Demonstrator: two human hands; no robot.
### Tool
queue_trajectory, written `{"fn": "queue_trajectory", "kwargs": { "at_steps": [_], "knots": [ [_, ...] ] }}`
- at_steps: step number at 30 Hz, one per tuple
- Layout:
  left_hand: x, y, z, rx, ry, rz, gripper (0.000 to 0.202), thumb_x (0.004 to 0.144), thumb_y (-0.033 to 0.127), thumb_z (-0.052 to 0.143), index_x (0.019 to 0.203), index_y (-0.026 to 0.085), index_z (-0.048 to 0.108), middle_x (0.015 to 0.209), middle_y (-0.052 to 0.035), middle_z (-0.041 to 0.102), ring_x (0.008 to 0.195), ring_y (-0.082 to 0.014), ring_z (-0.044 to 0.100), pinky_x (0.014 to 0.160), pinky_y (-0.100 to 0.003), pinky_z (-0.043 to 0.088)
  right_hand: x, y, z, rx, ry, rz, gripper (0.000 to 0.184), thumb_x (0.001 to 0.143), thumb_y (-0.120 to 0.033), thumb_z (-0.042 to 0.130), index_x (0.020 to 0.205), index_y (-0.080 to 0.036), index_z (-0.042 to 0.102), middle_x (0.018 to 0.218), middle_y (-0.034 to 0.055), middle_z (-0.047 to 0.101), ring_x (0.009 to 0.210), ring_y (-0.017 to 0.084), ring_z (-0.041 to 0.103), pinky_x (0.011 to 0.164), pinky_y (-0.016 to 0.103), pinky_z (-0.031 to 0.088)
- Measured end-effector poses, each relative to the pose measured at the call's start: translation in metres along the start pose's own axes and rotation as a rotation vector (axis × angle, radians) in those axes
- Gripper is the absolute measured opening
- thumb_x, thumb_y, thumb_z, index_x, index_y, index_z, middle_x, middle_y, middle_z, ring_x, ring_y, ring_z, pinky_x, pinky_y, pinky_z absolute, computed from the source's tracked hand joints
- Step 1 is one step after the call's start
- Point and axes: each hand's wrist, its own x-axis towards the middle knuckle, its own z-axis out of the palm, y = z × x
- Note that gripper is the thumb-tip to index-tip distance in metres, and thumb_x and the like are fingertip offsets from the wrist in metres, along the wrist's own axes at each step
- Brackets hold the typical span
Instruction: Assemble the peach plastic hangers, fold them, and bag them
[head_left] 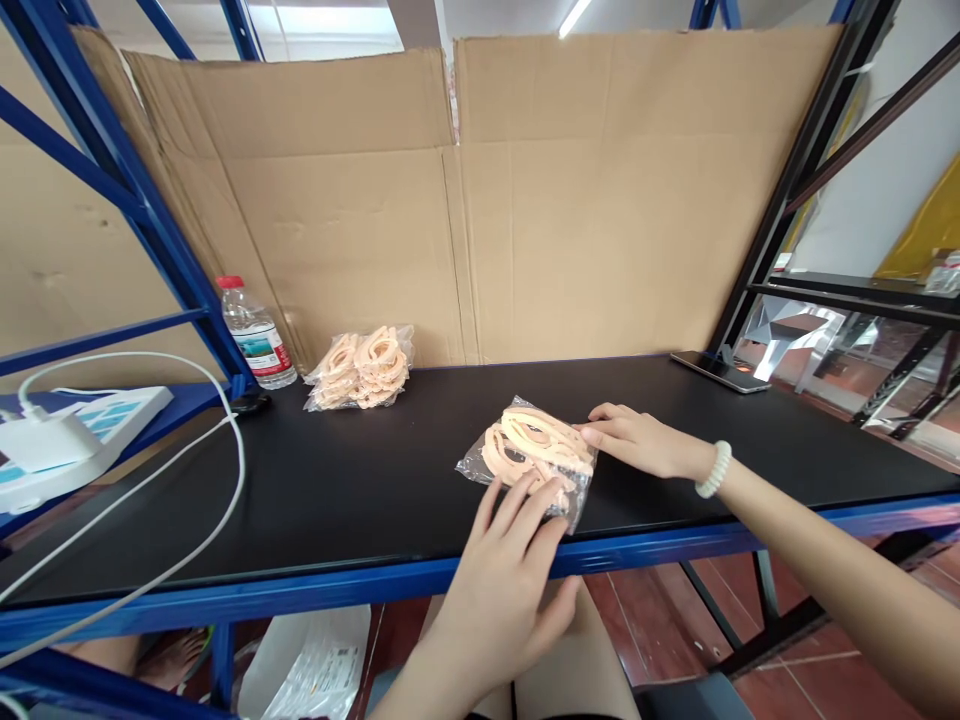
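Observation:
A clear plastic bag of peach-coloured rings [534, 452] lies on the black shelf top [337, 490] near its front edge. My left hand [504, 570] rests on the bag's near side, fingers stretched out flat over it. My right hand [637, 440], with a white bead bracelet on the wrist, presses its fingertips on the bag's right edge, fingers extended. A second, fuller bag of the same rings [361, 368] sits further back by the cardboard wall.
A water bottle with a red cap [255, 335] stands at the back left. A phone [720, 371] lies at the back right. A white charger and cable [52, 440] trail across the left side. Cardboard sheets [525, 200] line the back. Blue rack posts frame the left.

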Motion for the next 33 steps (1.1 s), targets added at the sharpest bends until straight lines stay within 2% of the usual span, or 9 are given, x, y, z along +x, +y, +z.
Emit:
{"fn": "queue_trajectory", "kwargs": {
  "at_steps": [4,6,10,12,15,19,24,28,33],
  "knots": [
    [0.023,0.018,0.023,0.034,-0.093,-0.005,0.051,0.095,0.045,0.044,0.133,0.013,0.054,0.151,-0.0144,0.044,0.143,-0.033,0.032,0.117,-0.058,0.024,0.03,0.025,-0.002,0.043,-0.088,0.019,0.068,0.094,-0.068,0.016,0.137,-0.033,0.056,0.146,0.008,0.047,0.138,0.037,0.036,0.109,0.058,0.03],
    [0.04,0.032,0.038,0.061,-0.103,-0.086,0.061,0.092,0.052,0.047,0.134,0.008,0.054,0.151,-0.0203,0.041,0.142,-0.038,0.031,0.115,-0.06,0.025,0.045,0.031,-0.003,0.05,-0.105,0.007,0.072,0.093,-0.071,0.016,0.14,-0.031,0.052,0.149,0.0059,0.045,0.142,0.035,0.03,0.113,0.054,0.027],
    [0.08,0.06,0.064,0.099,-0.155,-0.225,0.079,0.086,0.057,0.053,0.136,-0.004,0.05,0.15,-0.0322,0.034,0.141,-0.0451,0.028,0.113,-0.064,0.024,0.079,0.025,-0.011,0.056,-0.122,-0.001,0.086,0.091,-0.073,0.008,0.137,-0.02,0.057,0.149,0.0082,0.046,0.139,0.032,0.037,0.115,0.043,0.029],
    [0.091,0.068,0.065,0.078,-0.201,-0.252,0.086,0.08,0.059,0.06,0.135,-0.006,0.049,0.15,-0.0344,0.033,0.14,-0.0468,0.029,0.113,-0.063,0.024,0.093,0.016,-0.015,0.037,-0.119,0.016,0.085,0.091,-0.075,0.011,0.131,-0.02,0.062,0.147,0.0092,0.048,0.137,0.034,0.04,0.113,0.045,0.03],
    [0.087,0.066,0.049,0.003,-0.153,-0.165,0.078,0.078,0.054,0.064,0.133,0.0,0.052,0.15,-0.0302,0.036,0.14,-0.0436,0.032,0.116,-0.06,0.022,0.101,0.002,-0.02,-0.007,-0.087,0.024,0.078,0.092,-0.073,0.02,0.127,-0.02,0.065,0.146,0.0115,0.049,0.138,0.037,0.037,0.113,0.052,0.028],
    [0.067,0.034,0.002,-0.096,-0.079,-0.05,0.058,0.085,0.045,0.059,0.132,0.012,0.054,0.149,-0.0176,0.044,0.14,-0.0357,0.035,0.116,-0.055,0.026,0.085,-0.013,-0.024,-0.05,0.058,-0.016,0.067,0.097,-0.062,0.025,0.141,-0.018,0.05,0.151,0.0136,0.041,0.142,0.036,0.029,0.112,0.057,0.025],
    [0.084,-0.054,-0.04,-0.128,-0.198,0.056,0.039,0.091,0.026,0.053,0.129,0.02,0.056,0.142,-0.0102,0.054,0.133,-0.0274,0.046,0.11,-0.048,0.038,0.042,-0.024,-0.031,-0.071,0.21,0.004,0.064,0.1,-0.05,0.025,0.141,-0.005,0.043,0.145,0.0227,0.046,0.137,0.035,0.039,0.11,0.049,0.034],
    [0.115,-0.115,-0.036,-0.132,-0.254,0.012,0.039,0.096,0.027,0.043,0.131,0.01,0.053,0.143,-0.0163,0.052,0.135,-0.0255,0.044,0.114,-0.042,0.033,0.012,-0.033,-0.03,-0.1,0.22,0.094,0.072,0.098,-0.054,0.026,0.143,0.001,0.039,0.141,0.0268,0.048,0.135,0.036,0.042,0.11,0.046,0.034],
    [0.142,-0.128,-0.008,-0.208,-0.369,0.145,0.048,0.098,0.03,0.042,0.145,0.019,0.038,0.157,-0.007,0.034,0.145,-0.018,0.029,0.119,-0.035,0.023,-0.005,-0.05,-0.012,-0.176,0.128,0.232,0.077,0.096,-0.057,0.03,0.15,-0.002,0.027,0.148,0.0262,0.039,0.132,0.039,0.044,0.101,0.049,0.042]
  ]
}}
